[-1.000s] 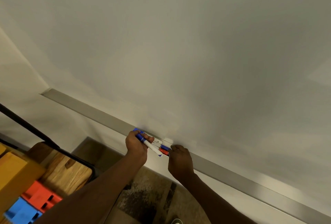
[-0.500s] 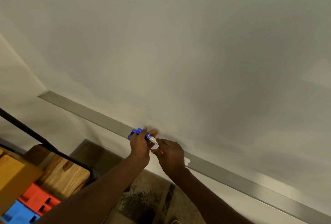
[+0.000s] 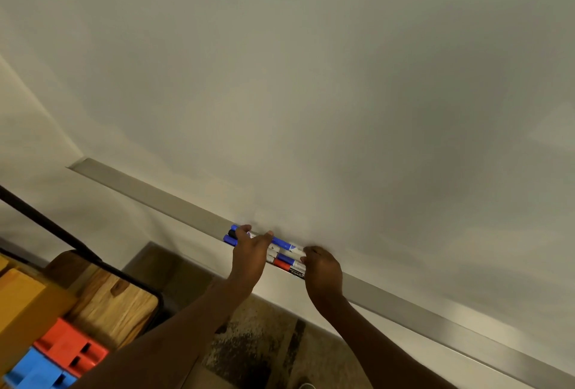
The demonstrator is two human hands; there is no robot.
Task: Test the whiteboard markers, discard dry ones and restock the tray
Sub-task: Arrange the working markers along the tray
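On long grey metal tray (image 3: 174,201) below blank whiteboard (image 3: 311,77): bundle of white-barrelled, blue-, red-, black-capped markers (image 3: 283,260). Grip of left hand (image 3: 249,256) curls round bundle. Grip of right hand (image 3: 322,268) sits at bundle's end, clamped or not unclear. No test strokes visible: testing, discarding likely ahead.

Place: we take this for a classroom or teaching room.
Wall: we see a large whiteboard (image 3: 311,77) with a long metal tray (image 3: 155,198) along its lower edge.
Supplies: we see several capped markers (image 3: 281,244) in that tray.
Furniture: to the left we see bright plastic blocks (image 3: 71,348) by a wooden top (image 3: 118,304).
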